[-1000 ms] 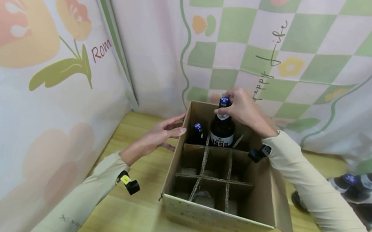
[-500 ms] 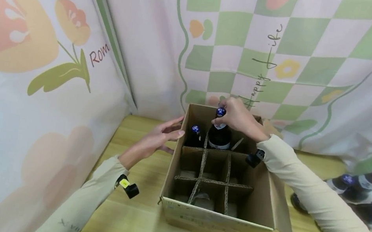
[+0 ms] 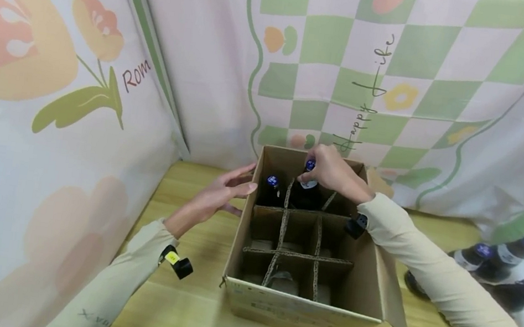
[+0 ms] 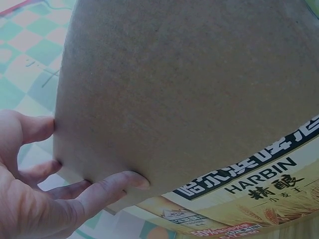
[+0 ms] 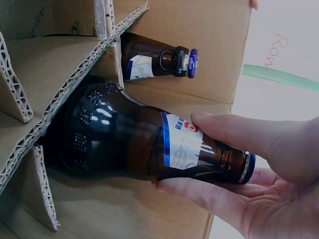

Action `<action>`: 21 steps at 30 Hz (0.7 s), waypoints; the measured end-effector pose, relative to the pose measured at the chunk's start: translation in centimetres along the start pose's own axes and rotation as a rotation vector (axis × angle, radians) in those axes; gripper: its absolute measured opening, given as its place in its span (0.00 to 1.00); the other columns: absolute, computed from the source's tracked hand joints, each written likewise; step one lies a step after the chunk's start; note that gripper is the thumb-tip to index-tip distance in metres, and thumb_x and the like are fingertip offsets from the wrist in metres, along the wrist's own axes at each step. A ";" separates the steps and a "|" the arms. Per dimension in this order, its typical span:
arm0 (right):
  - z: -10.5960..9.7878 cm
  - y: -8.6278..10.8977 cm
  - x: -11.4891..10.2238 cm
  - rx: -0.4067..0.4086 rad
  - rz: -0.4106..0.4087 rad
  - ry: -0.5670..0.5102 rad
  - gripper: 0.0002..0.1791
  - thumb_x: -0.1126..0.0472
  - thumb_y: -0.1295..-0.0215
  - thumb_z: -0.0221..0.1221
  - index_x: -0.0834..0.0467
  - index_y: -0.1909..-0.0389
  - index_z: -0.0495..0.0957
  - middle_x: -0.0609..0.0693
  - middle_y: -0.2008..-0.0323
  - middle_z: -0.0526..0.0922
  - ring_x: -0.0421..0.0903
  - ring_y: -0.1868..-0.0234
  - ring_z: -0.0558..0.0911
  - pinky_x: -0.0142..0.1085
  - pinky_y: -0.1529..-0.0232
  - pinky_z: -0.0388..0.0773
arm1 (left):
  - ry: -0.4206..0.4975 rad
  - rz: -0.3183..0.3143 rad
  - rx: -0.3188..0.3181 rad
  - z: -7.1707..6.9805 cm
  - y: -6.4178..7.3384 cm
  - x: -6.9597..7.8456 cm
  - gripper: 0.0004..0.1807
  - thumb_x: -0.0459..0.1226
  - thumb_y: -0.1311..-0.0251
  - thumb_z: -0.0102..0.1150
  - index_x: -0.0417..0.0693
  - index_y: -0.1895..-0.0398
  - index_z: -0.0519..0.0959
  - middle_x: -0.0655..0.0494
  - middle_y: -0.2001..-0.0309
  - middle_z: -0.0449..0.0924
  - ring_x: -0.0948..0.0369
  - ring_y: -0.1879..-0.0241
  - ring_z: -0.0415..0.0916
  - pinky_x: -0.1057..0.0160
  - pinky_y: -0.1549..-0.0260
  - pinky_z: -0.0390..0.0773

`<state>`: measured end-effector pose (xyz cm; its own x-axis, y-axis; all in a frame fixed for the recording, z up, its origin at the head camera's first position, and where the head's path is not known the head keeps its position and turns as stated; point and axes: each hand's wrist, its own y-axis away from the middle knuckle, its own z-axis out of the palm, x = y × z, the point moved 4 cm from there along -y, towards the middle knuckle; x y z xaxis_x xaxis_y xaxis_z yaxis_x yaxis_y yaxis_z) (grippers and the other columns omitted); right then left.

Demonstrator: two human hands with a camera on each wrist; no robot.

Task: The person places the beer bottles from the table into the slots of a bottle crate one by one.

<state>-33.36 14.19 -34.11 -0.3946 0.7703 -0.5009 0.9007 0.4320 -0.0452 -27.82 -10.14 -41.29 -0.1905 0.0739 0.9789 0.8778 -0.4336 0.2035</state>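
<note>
My right hand (image 3: 334, 169) pinches a brown beer bottle (image 5: 119, 134) by its neck, just below the blue cap. The bottle stands partly down in the back middle compartment of the divided cardboard box (image 3: 302, 306). A second capped bottle (image 3: 272, 188) sits in the back left compartment beside it. At the box's left wall, my left hand (image 3: 214, 196) rests with spread fingers against the outside. In the left wrist view its thumb (image 4: 114, 188) and fingertips touch the plain cardboard near a corner. The lower body of the gripped bottle is hidden behind the dividers.
Several blue-capped bottles (image 3: 505, 259) stand to the right of the box on the wooden table (image 3: 181, 308), partly behind my right sleeve. An open flap (image 3: 394, 294) juts out on the box's right side. Printed curtains (image 3: 216, 56) close off the back and left.
My right hand has lowered the bottle deeper into the back middle compartment, so its body label has dropped out of sight. The left hand stays against the box.
</note>
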 end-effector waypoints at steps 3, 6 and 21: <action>0.3 -0.1 0.1 -0.005 0.013 0.009 0.12 0.66 0.43 0.76 0.62 0.73 0.81 0.53 0.76 0.82 0.43 0.79 0.71 0.37 0.73 0.73 | -0.001 0.002 -0.002 -0.1 0.0 0.1 0.39 0.41 0.24 0.58 0.66 0.15 0.54 0.46 0.17 0.52 0.38 0.26 0.63 0.46 0.53 0.89; 0.6 -0.1 0.3 -0.021 0.024 0.031 0.12 0.66 0.45 0.77 0.63 0.72 0.80 0.54 0.74 0.83 0.44 0.78 0.72 0.37 0.72 0.74 | -0.001 -0.001 -0.004 -0.1 0.0 0.1 0.39 0.42 0.24 0.59 0.66 0.15 0.55 0.46 0.17 0.52 0.39 0.26 0.63 0.46 0.52 0.88; 2.1 0.0 0.8 -0.162 -0.005 0.050 0.21 0.73 0.45 0.72 0.58 0.84 0.69 0.44 0.86 0.64 0.40 0.83 0.61 0.33 0.77 0.63 | 0.001 -0.009 -0.007 0.0 0.2 0.0 0.39 0.42 0.24 0.59 0.67 0.16 0.55 0.46 0.17 0.51 0.39 0.25 0.62 0.43 0.49 0.87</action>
<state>-33.32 13.82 -36.30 -0.4112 0.7884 -0.4576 0.8591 0.5030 0.0946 -27.71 -10.26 -41.26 -0.1985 0.0771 0.9771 0.8731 -0.4389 0.2121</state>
